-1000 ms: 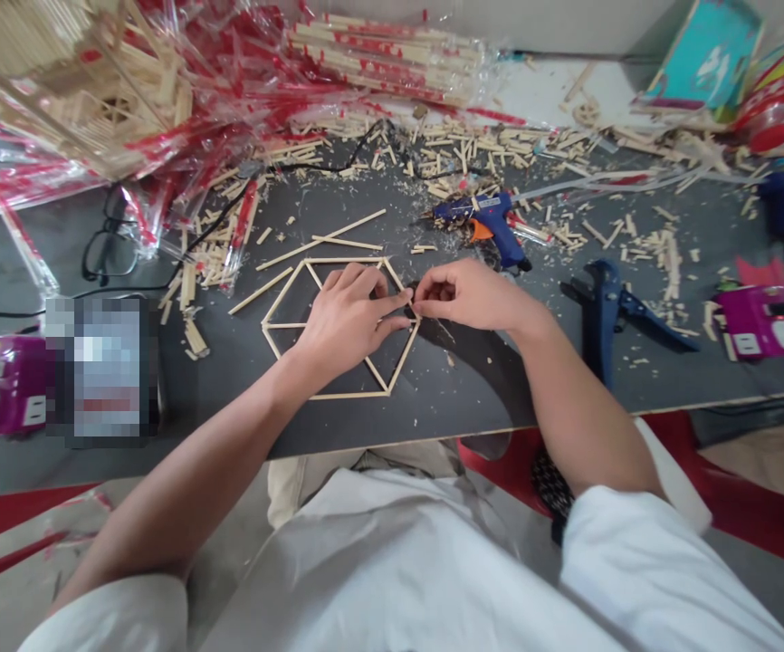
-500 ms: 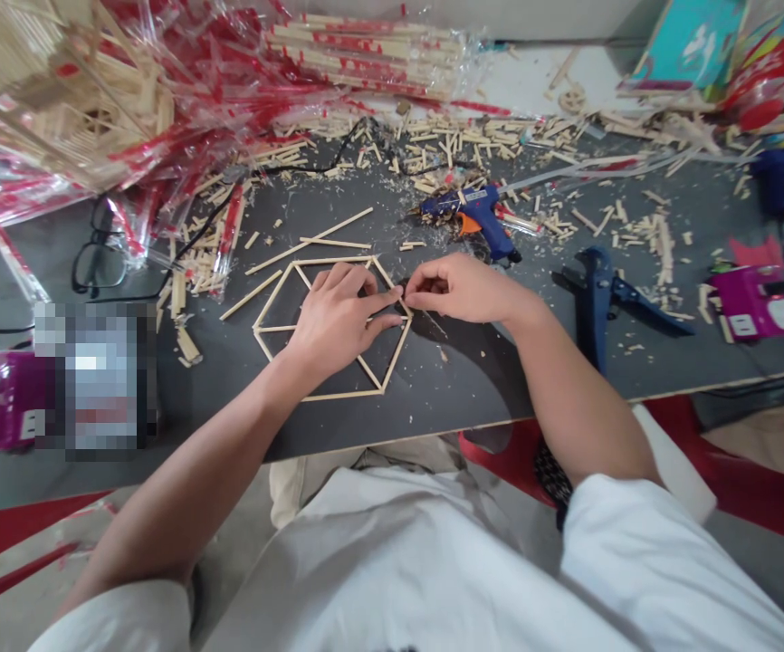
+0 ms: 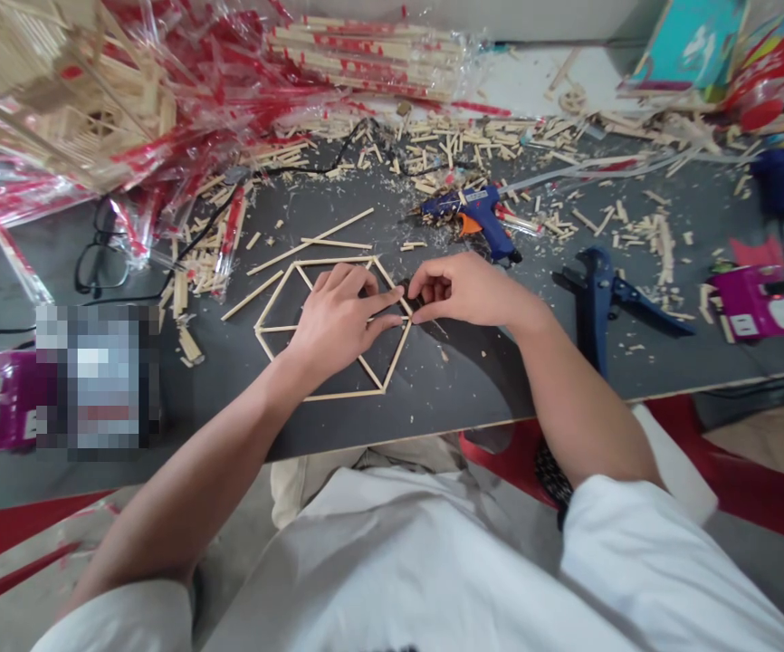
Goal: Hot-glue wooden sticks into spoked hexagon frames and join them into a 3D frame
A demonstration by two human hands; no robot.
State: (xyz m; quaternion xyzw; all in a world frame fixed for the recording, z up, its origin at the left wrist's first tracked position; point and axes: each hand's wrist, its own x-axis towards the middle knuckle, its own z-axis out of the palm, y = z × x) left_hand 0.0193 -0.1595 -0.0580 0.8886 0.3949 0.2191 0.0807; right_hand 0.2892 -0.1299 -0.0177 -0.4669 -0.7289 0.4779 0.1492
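Observation:
A flat hexagon of thin wooden sticks (image 3: 338, 396), with sticks crossing its inside, lies on the dark table. My left hand (image 3: 338, 312) rests over its middle and hides part of the inner sticks. The left thumb and forefinger press on the frame near its right corner. From the right, my right hand (image 3: 456, 288) meets that same corner, its thumb and curled fingers closed against the stick joint. Beyond the hexagon lie a few loose wooden sticks (image 3: 338, 243). A blue glue gun (image 3: 480, 213) with an orange trigger lies behind my right hand.
A blue cutter (image 3: 602, 303) lies right of my forearm. Short stick offcuts (image 3: 460, 136) litter the back. Red-and-clear wrappers (image 3: 215, 81) and a wooden stick model (image 3: 86, 100) fill the back left. Eyeglasses (image 3: 101, 263) and a black cable are at left; a purple box (image 3: 759, 303) at right.
My right thumb has shifted slightly toward the hexagon's right corner, and the fingers have spread a little from it. My left hand stays nearly still.

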